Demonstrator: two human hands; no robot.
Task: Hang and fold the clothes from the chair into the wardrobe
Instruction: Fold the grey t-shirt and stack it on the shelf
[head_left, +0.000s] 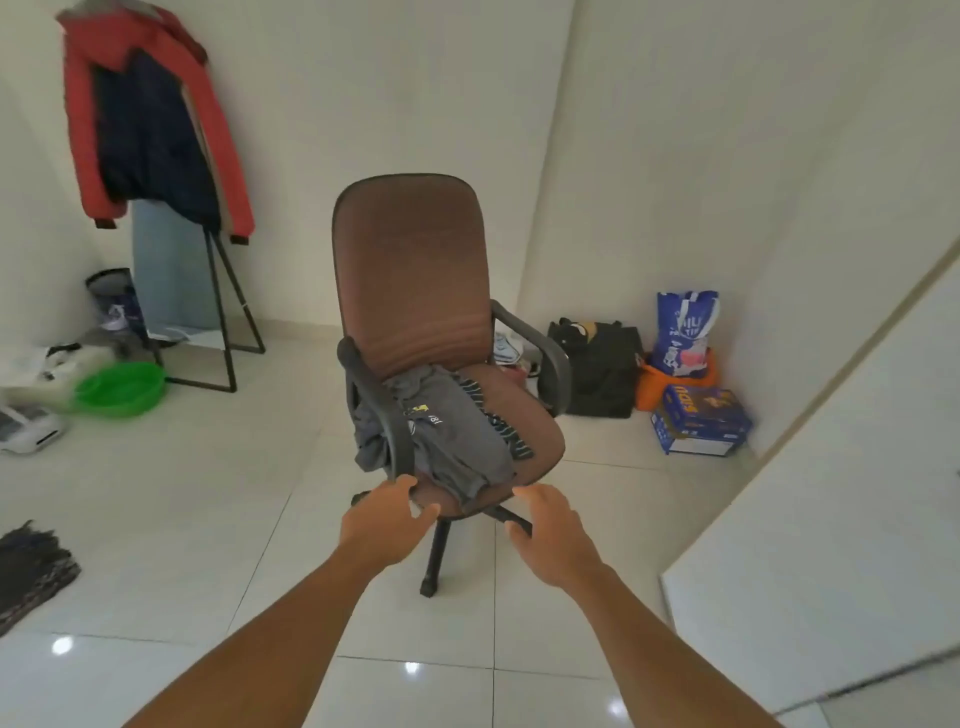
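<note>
Clothes (452, 431): crumpled grey top, small yellow-white print unreadable, over a dark striped piece, on the seat of the chair (410, 270). Chair is brown fabric, rounded back, black armrests. Left hand (387, 525) curls round chair's front corner at armrest base. Right hand (550, 530) just off seat front, fingers spread, holding nothing. Blue box (701, 418) right of chair reads SIDU.

Bare floor (234, 493) surrounds the chair (410, 270); the grey garment (457, 441) lies open from above and the front, but one armrest (382, 410) crosses its left edge.
</note>
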